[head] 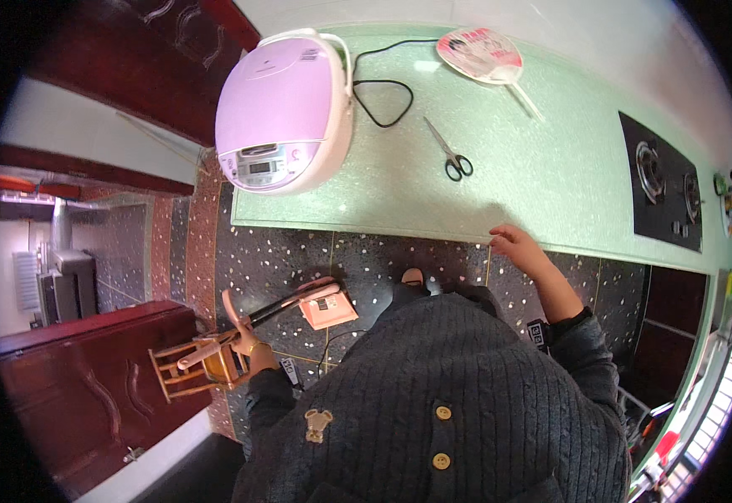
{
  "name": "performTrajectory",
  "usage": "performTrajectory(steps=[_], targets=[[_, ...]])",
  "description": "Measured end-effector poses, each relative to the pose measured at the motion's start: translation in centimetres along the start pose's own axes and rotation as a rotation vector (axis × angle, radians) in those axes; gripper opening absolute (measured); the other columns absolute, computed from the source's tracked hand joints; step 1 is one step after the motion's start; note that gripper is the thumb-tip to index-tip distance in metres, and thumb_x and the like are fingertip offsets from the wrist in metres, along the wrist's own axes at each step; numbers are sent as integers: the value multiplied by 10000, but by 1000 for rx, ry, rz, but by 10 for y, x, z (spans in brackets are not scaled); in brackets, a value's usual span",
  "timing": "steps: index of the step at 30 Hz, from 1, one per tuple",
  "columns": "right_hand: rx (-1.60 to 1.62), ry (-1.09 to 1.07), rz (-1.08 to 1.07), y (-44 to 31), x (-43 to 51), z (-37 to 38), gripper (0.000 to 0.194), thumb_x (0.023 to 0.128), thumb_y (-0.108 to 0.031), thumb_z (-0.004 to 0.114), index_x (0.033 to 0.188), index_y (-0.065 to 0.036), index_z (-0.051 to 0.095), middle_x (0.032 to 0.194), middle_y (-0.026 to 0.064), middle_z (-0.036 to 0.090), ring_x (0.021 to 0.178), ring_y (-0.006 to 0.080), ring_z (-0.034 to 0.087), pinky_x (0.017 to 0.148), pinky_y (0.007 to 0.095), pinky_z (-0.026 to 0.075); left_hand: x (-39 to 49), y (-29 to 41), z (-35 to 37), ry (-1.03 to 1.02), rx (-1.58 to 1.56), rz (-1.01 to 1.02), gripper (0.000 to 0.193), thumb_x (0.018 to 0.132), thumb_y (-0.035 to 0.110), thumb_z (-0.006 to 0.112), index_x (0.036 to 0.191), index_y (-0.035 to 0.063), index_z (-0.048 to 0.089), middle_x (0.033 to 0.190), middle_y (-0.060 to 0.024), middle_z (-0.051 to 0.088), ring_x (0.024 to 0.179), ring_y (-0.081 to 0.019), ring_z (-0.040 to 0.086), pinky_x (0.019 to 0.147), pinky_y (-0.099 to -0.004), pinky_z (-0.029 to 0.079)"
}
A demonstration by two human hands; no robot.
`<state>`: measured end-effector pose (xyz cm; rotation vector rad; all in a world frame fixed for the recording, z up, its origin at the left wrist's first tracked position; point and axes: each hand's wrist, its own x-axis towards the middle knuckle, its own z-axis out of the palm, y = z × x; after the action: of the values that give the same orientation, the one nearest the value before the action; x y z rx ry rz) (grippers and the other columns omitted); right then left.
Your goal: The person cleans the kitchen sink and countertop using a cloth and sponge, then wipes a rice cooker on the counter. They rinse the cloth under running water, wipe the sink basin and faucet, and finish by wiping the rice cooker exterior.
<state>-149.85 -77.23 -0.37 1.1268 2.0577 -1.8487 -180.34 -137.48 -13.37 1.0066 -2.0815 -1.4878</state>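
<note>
My left hand (246,341) is at the lower left, closed around the dark handles of a long-handled broom and dustpan set. Their pink grip ends stick out past the hand. The pink dustpan (328,310) is low over or on the speckled floor; I cannot tell whether it touches. A pink broom head (317,290) lies against it, partly overlapping. My right hand (517,248) holds nothing, its fingers slightly curled and apart at the front edge of the pale green countertop (397,207). Scissors (449,151) with black handles lie on the counter, beyond that hand.
A lilac rice cooker (278,107) stands on the counter's left end, a black cord (397,116) beside it. Behind are a printed hand fan (482,56) and, to the right, a black gas hob (658,182). A small wooden chair (174,371) stands near a dark red door (102,390).
</note>
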Motion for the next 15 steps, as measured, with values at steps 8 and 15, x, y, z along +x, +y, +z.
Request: performTrajectory(steps=[8,15], targets=[[334,267,-3,110,-68,-37,217,927,-142,546,1095,-9,576,907,33,618,819,116,592,717,239,486,-32,-50,10,-282,1053,-282,890,708,564,719,1313,-20,431,1341,-240,456,1207,-374,486,911,-467,446],[487,351,110,156,-200,-82,251,921,-161,563,1131,-27,595,900,23,618,812,112,580,709,252,474,-163,-31,36,-875,611,-1,616,808,400,658,1197,-62,537,1086,-173,623,996,-280,590,800,-408,480]])
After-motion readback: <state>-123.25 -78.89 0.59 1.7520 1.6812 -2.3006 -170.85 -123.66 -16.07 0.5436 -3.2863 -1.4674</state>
